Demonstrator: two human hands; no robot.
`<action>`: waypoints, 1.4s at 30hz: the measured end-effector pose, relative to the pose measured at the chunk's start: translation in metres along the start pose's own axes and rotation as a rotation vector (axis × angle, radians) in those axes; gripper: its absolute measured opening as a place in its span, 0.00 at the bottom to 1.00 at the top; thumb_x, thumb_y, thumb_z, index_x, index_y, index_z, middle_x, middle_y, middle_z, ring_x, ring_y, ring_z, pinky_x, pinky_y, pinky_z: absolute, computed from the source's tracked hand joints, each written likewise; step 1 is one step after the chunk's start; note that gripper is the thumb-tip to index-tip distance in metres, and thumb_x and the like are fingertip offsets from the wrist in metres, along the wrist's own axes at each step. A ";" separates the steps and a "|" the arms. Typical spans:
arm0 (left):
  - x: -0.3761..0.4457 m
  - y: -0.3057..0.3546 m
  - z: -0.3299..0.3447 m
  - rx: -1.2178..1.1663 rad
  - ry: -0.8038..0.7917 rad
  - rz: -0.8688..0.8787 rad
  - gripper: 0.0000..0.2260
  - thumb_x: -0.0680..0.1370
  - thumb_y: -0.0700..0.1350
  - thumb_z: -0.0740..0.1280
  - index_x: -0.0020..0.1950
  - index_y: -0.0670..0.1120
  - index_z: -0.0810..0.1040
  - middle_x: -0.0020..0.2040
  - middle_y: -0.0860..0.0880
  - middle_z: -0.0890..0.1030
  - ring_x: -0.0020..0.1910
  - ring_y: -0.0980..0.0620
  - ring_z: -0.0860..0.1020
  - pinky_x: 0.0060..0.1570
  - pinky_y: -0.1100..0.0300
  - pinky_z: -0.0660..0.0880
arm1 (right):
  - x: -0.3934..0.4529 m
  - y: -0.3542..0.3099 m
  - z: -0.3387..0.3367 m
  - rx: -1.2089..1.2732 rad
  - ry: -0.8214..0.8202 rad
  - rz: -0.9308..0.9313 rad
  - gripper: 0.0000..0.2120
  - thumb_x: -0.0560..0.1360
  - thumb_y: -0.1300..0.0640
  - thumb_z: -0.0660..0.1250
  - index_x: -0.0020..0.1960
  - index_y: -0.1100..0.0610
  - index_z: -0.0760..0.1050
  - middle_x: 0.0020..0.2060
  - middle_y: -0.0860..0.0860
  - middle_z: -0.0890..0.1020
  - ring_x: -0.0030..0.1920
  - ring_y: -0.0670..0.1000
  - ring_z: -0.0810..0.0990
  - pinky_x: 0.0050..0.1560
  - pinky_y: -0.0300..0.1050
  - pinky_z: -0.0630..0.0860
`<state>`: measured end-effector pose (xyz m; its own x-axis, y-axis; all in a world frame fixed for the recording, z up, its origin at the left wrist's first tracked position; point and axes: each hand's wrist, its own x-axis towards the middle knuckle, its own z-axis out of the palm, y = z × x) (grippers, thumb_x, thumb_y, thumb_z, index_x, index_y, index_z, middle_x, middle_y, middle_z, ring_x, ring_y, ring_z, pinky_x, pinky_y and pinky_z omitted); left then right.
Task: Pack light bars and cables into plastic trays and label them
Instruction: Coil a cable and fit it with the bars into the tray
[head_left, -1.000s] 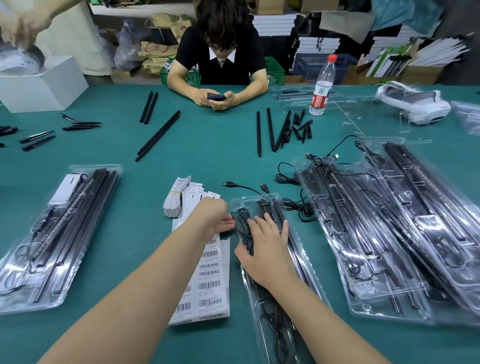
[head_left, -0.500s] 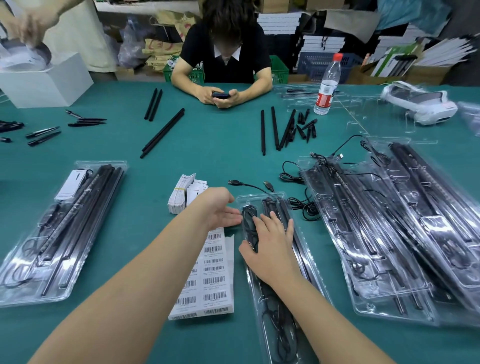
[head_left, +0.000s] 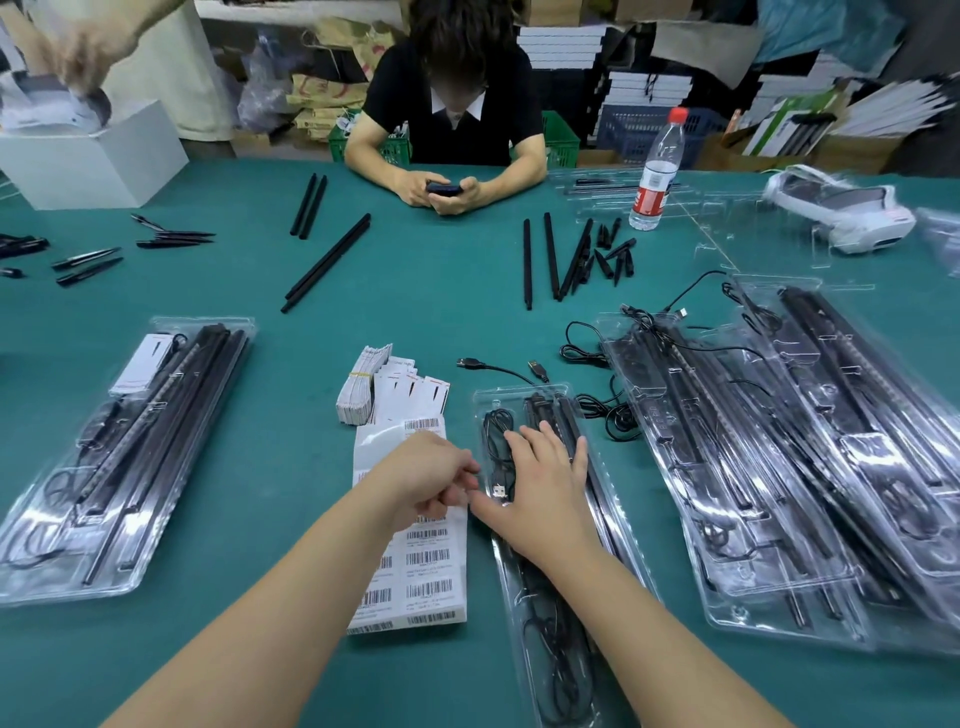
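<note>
From the head view, the right hand (head_left: 545, 493) lies flat, fingers spread, pressing on the clear plastic tray (head_left: 613, 525) of light bars and a coiled cable (head_left: 498, 457). Just left of it, the left hand (head_left: 426, 475) has its fingers curled over the barcode label sheet (head_left: 431, 566); whether this grip pinches a label cannot be told. Filled trays (head_left: 779, 467) lie on the desk (head_left: 291, 415) to the right.

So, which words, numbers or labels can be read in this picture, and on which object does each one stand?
No text can be read here.
Barcode label sheets: barcodes with small print, too small to read.
Water bottle: red label, print blurred.
Card stack: print too small.
Yellow bags behind the table: red marks, not legible.
</note>
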<state>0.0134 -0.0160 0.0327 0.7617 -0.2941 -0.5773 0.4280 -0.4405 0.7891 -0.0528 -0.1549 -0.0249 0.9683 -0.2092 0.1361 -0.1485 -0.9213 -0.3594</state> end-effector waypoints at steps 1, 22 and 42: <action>-0.001 -0.001 0.000 0.013 0.000 0.003 0.09 0.81 0.39 0.63 0.51 0.35 0.79 0.39 0.42 0.80 0.20 0.54 0.70 0.22 0.66 0.61 | 0.000 0.000 0.001 -0.003 -0.005 0.003 0.48 0.65 0.25 0.49 0.75 0.53 0.64 0.75 0.50 0.67 0.79 0.53 0.53 0.77 0.63 0.34; -0.007 0.002 0.002 0.112 -0.146 -0.098 0.06 0.78 0.36 0.62 0.46 0.39 0.79 0.26 0.47 0.70 0.24 0.53 0.61 0.25 0.64 0.58 | -0.009 0.008 -0.011 -0.075 -0.110 -0.089 0.49 0.69 0.24 0.48 0.81 0.53 0.53 0.80 0.51 0.55 0.81 0.52 0.44 0.78 0.60 0.36; -0.001 0.000 0.008 -0.528 -0.243 -0.310 0.10 0.82 0.38 0.57 0.43 0.37 0.75 0.29 0.50 0.68 0.20 0.58 0.57 0.20 0.68 0.54 | -0.009 0.008 -0.012 -0.138 -0.142 -0.109 0.43 0.71 0.31 0.49 0.81 0.51 0.52 0.80 0.53 0.54 0.81 0.54 0.43 0.77 0.61 0.35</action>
<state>0.0086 -0.0223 0.0321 0.4593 -0.4310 -0.7767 0.8385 -0.0782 0.5392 -0.0647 -0.1644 -0.0178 0.9972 -0.0672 0.0327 -0.0585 -0.9740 -0.2189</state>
